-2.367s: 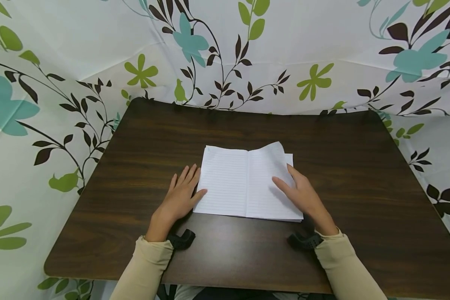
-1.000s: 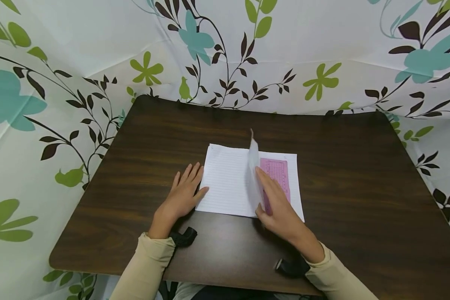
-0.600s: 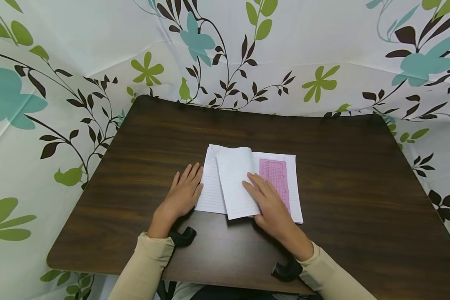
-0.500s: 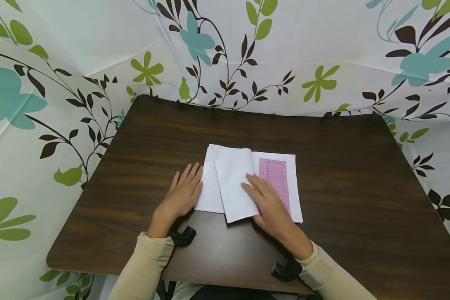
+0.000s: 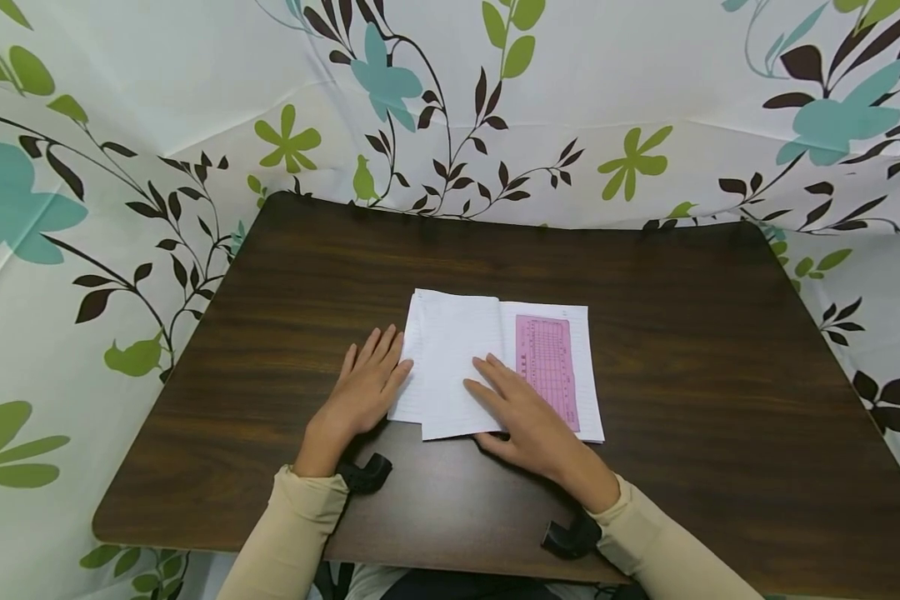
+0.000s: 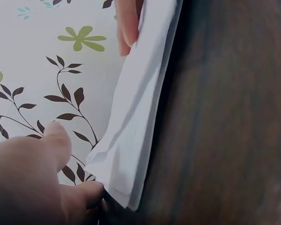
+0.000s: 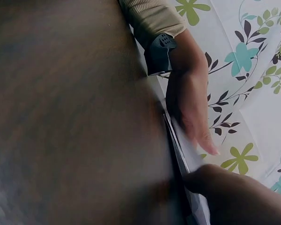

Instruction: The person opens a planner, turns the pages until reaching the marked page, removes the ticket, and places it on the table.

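Observation:
An open notebook (image 5: 459, 358) with ruled white pages lies on the table in the head view. One leaf lies over its left half, its lower corner sticking out past the pages beneath. On the right side shows a pink panel (image 5: 546, 358) printed with a grid. My left hand (image 5: 363, 383) rests flat with fingers spread at the notebook's left edge, thumb on the paper. My right hand (image 5: 521, 417) lies over the turned leaf near the fold, fingers extended and thumb at the bottom edge. In the left wrist view the notebook's page edges (image 6: 133, 117) stand out, slightly separated.
The dark wood-grain table (image 5: 330, 275) extends around the notebook on all sides. A patterned white curtain (image 5: 532, 108) hangs behind and beside it. Each wrist wears a black camera mount, the left one (image 5: 367, 475) and the right one (image 5: 570, 540), close above the tabletop.
My right hand has turned a leaf from the right side over to the left, uncovering the pink panel. The leaf has settled flatter. My left hand has stayed at the left edge.

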Motion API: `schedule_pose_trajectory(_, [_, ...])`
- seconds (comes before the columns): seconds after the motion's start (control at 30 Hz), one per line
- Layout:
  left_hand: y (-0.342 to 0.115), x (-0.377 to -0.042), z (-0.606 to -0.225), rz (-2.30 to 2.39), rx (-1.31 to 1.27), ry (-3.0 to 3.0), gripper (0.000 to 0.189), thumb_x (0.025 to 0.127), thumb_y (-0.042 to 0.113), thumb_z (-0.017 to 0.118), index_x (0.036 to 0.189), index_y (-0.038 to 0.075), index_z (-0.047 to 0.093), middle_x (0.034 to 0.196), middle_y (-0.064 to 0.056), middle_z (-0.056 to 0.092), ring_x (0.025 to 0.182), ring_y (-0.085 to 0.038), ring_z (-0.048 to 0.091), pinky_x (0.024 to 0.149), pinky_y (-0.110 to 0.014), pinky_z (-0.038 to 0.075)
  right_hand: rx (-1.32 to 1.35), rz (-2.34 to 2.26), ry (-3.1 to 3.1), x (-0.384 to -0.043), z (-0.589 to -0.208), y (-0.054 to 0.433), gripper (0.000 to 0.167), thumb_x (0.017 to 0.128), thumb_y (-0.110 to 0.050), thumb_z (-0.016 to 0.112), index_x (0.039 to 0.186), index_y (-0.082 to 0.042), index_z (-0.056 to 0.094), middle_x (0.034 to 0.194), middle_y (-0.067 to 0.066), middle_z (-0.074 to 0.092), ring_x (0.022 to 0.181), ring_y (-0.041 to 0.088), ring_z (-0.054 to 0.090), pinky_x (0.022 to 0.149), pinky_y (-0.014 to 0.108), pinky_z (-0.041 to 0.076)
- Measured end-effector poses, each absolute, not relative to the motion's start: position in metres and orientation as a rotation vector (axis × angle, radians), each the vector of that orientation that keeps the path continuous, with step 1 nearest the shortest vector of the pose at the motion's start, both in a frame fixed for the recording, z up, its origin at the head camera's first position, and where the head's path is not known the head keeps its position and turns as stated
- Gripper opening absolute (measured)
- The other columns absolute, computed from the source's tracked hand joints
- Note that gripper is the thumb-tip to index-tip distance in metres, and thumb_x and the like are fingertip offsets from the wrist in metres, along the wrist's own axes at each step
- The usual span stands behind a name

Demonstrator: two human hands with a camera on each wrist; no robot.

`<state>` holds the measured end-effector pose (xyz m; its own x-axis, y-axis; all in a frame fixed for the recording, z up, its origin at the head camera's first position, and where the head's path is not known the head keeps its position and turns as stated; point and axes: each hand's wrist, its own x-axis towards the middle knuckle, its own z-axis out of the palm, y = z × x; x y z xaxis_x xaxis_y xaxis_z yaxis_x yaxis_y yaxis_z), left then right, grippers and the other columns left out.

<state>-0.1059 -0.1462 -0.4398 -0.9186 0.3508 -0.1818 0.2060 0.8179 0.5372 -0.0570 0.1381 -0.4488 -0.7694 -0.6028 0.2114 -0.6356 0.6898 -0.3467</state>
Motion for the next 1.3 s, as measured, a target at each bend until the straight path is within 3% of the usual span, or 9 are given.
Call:
schedule_pose_trajectory(0.17, [-0.146,-0.105,-0.44,0.774,0.438,2.74,0.075,0.112,0.055,0.027,0.167,0.006,0.017,0.176,-0.014,0.01,0.165,-0.038,0.002,0.129,-0.066,-0.001,1.085,0.613,-2.847,-0.058,-0.45,0.137,0.07,0.095,-0.047,0.075,0.153,-0.014,0.054,0.169,0.012,0.037,0.16,0.033,0.03,0.124,0.057,0.035])
schedule_pose_trajectory(0.43, [-0.146,-0.105,-0.438,0.733,0.43,2.74,0.074,0.112,0.051,0.036,0.167,0.007,0.015,0.176,-0.014,0.007,0.165,-0.038,0.0,0.129,-0.066,-0.002,1.145,0.655,-2.91,-0.06,-0.451,0.138,0.063,0.103,-0.046,0.062,0.158,-0.018,0.048,0.172,0.003,0.031,0.163,0.024,0.021,0.13,0.053,0.025])
schedule_pose_trajectory(0.73, [-0.146,-0.104,-0.439,0.758,0.459,2.749,0.074,0.11,0.041,0.047,0.167,0.005,0.017,0.176,-0.017,0.009,0.164,-0.04,0.003,0.128,-0.067,-0.001,1.113,0.865,-2.88,-0.06,-0.452,0.142,0.054,0.107,-0.036,0.06,0.157,-0.018,0.05,0.17,0.003,0.037,0.159,0.025,0.032,0.125,0.051,0.035])
schedule_pose_trajectory(0.87, [-0.147,-0.105,-0.439,0.753,0.467,2.742,0.074,0.11,0.04,0.048,0.167,0.005,0.016,0.176,-0.016,0.008,0.164,-0.039,0.002,0.129,-0.067,0.0,0.979,0.96,-2.789,-0.065,-0.447,0.149,0.047,0.105,-0.025,0.063,0.151,-0.015,0.056,0.16,0.003,0.051,0.15,0.024,0.048,0.12,0.05,0.043])
schedule_pose_trajectory(1.03, [-0.147,-0.106,-0.44,0.732,0.468,2.737,0.075,0.11,0.04,0.048,0.167,0.007,0.013,0.176,-0.014,0.006,0.165,-0.037,0.0,0.129,-0.066,-0.001,0.679,0.939,-2.66,-0.078,-0.442,0.165,0.034,0.099,-0.015,0.07,0.133,-0.01,0.07,0.13,0.007,0.069,0.12,0.024,0.066,0.106,0.047,0.053])
schedule_pose_trajectory(1.13, [-0.147,-0.107,-0.441,0.729,0.468,2.74,0.074,0.11,0.041,0.048,0.167,0.008,0.013,0.177,-0.013,0.006,0.165,-0.037,0.0,0.129,-0.066,-0.001,0.476,0.864,-2.686,-0.086,-0.441,0.177,0.033,0.097,-0.016,0.074,0.129,-0.007,0.072,0.12,0.011,0.07,0.109,0.028,0.064,0.097,0.048,0.054])
schedule_pose_trajectory(1.3, [-0.147,-0.106,-0.441,0.73,0.466,2.739,0.074,0.11,0.041,0.048,0.167,0.008,0.013,0.177,-0.013,0.007,0.165,-0.037,0.0,0.129,-0.066,-0.001,0.202,0.758,-2.9,-0.093,-0.44,0.194,0.05,0.1,-0.028,0.072,0.143,-0.005,0.063,0.119,0.018,0.062,0.108,0.034,0.054,0.091,0.05,0.048])
